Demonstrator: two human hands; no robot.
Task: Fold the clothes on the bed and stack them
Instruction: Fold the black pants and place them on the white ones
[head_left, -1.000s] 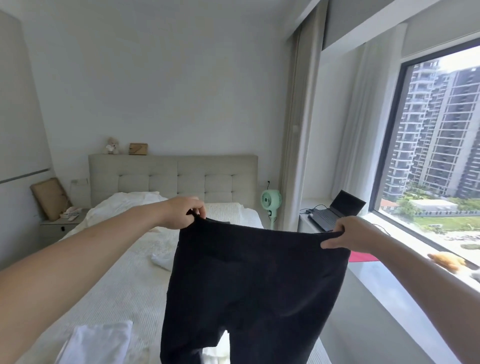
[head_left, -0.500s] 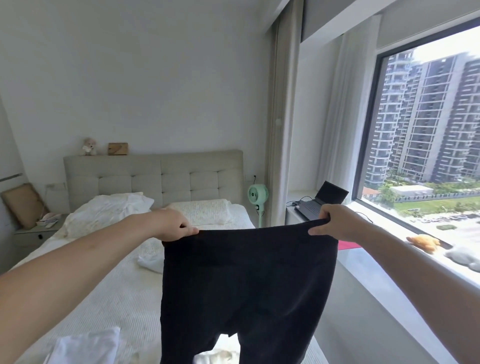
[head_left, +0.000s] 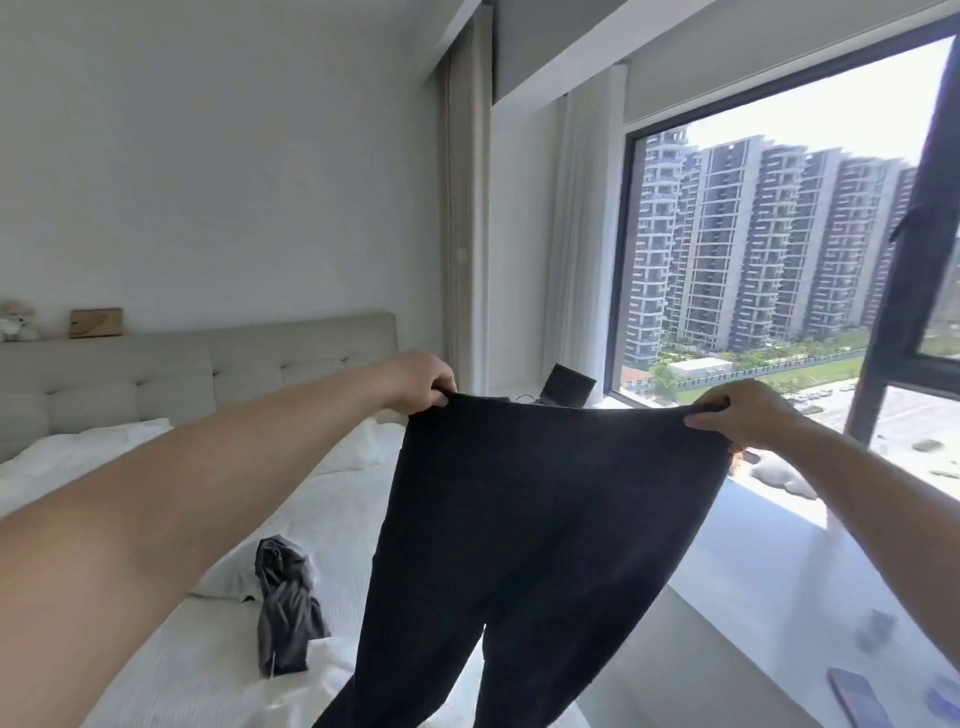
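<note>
A pair of black trousers (head_left: 535, 519) hangs in the air in front of me, stretched flat by its waistband, legs dangling below the frame. My left hand (head_left: 418, 382) grips the waistband's left corner. My right hand (head_left: 740, 415) pinches the right corner. Both arms are stretched out over the right side of the white bed (head_left: 208, 649). A crumpled grey garment (head_left: 285, 608) lies on the bed, left of the trousers.
A padded headboard (head_left: 208, 364) and white pillows (head_left: 83, 452) are at the back left. A wide white window ledge (head_left: 779, 597) runs along the right, with a laptop (head_left: 566, 387) at its far end and a phone (head_left: 857, 699) near me.
My view has swung right and up toward the window. The trousers stay stretched between both hands, now held higher and further right. The grey garment has come into sight on the bed.
</note>
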